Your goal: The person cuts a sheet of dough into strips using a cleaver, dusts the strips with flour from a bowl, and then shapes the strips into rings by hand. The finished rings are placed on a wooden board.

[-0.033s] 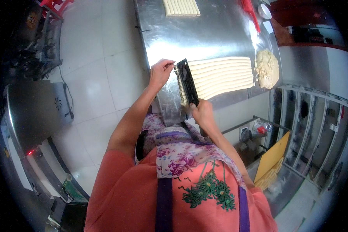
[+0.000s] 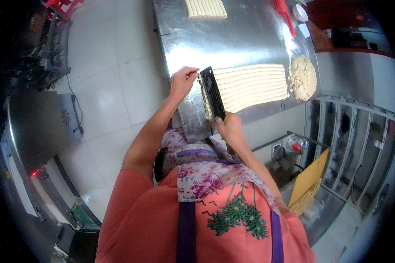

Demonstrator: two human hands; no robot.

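My right hand [image 2: 228, 127] grips the near end of a long black blade [image 2: 213, 92], which lies crosswise near the left end of pale dough strips [image 2: 252, 87] on a steel table [image 2: 193, 39]. My left hand [image 2: 184, 81] is closed, thumb and fingertips together beside the blade's far end, at the strips' left edge; what its fingertips hold, if anything, is hidden. Small cut bits [image 2: 204, 105] line the left of the blade. A lumpy dough heap [image 2: 303, 79] lies right of the strips.
Another strip slab [image 2: 205, 8], a red object [image 2: 285, 17] and a white bowl [image 2: 299, 13] sit toward the back. Steel equipment [image 2: 35, 127] stands at left, a red plastic stool [image 2: 61, 6] upper left. Metal railing [image 2: 351, 144] and a yellow board [image 2: 307, 175] are lower right.
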